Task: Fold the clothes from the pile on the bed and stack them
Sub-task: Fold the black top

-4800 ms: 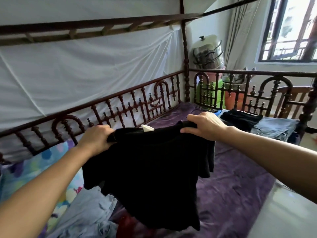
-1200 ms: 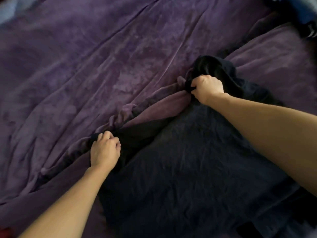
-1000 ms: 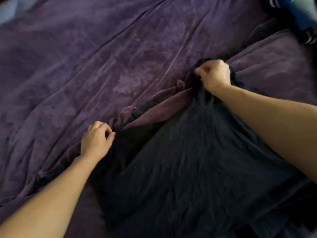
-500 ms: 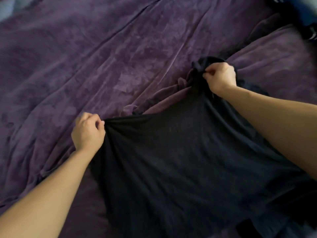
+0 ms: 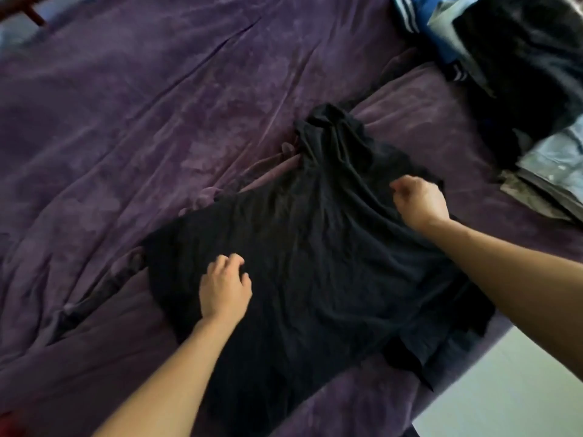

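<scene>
Crossing the black garment (image 5: 315, 263), the right forearm hides part of its right side; the near hem reaches the bottom of the frame, and the far end is bunched, so its cut is hard to read. It lies spread on the purple bedspread (image 5: 142, 137) — soft matte knit on rumpled, velvety pile. The left hand (image 5: 225, 288) sits over its left part, fingers loosely curled, gripping nothing. The right hand (image 5: 419, 200) is curled at the right edge — whether it pinches cloth is unclear. A stack of folded clothes (image 5: 520, 58), black, grey and blue, is cropped at top right
</scene>
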The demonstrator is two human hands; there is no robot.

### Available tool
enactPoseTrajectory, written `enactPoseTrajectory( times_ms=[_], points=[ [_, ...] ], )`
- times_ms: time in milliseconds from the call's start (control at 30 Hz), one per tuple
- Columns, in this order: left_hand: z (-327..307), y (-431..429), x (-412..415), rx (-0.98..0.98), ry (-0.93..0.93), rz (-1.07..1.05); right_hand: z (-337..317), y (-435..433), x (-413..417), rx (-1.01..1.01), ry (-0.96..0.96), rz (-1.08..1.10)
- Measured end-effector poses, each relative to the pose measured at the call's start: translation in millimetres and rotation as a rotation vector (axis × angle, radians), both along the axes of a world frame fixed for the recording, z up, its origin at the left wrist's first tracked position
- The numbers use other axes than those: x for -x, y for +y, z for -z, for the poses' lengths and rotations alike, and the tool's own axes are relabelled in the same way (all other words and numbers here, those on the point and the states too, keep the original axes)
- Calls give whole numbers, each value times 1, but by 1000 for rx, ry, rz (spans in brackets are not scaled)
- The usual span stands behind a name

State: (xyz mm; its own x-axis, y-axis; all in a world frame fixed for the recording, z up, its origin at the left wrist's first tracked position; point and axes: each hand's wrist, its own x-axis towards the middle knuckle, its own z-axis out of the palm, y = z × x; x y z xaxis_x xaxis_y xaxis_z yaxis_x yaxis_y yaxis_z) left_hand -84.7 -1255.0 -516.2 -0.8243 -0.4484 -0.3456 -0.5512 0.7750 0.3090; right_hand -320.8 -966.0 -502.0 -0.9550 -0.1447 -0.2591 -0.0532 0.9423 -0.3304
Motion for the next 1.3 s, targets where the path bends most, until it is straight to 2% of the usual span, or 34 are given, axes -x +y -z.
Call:
enactPoseTrajectory(
  times_ms=[100,200,300,433,500,600,733,867,933,1000,1067,1133,1233,1300],
  points=[
    [-6,58,-34,-101,-57,97,-14,58,-54,-105,-66,5],
    [-7,111,-66,-137,-182,236,-19,106,-106,-229,-216,-79],
    [-2,159,-96,-165,-299,342,-10,139,-150,-369,-400,-264],
    [10,198,-126,-132,-393,374,13,171,-198,-600,-619,-601],
    [19,206,-133,-52,-424,367,21,185,-206,-614,-561,-646],
    [31,216,-137,51,-454,317,29,208,-200,-434,-388,-645],
    [32,239,-131,126,-472,221,23,239,-194,-233,-330,-696],
    [28,264,-127,131,-447,143,8,253,-181,-247,-440,-733],
    [26,272,-129,152,-435,114,-1,252,-172,-241,-410,-826],
    [25,276,-132,190,-423,90,0,252,-160,-315,-364,-942],
    [29,273,-135,227,-418,72,7,252,-150,-412,-361,-988],
    [36,266,-137,254,-414,52,22,255,-143,-426,-336,-1006],
    [49,256,-141,260,-383,19,34,256,-143,-277,-223,-1012],
    [55,253,-142,258,-374,14,33,254,-147,-66,-110,-946]
  ],
)
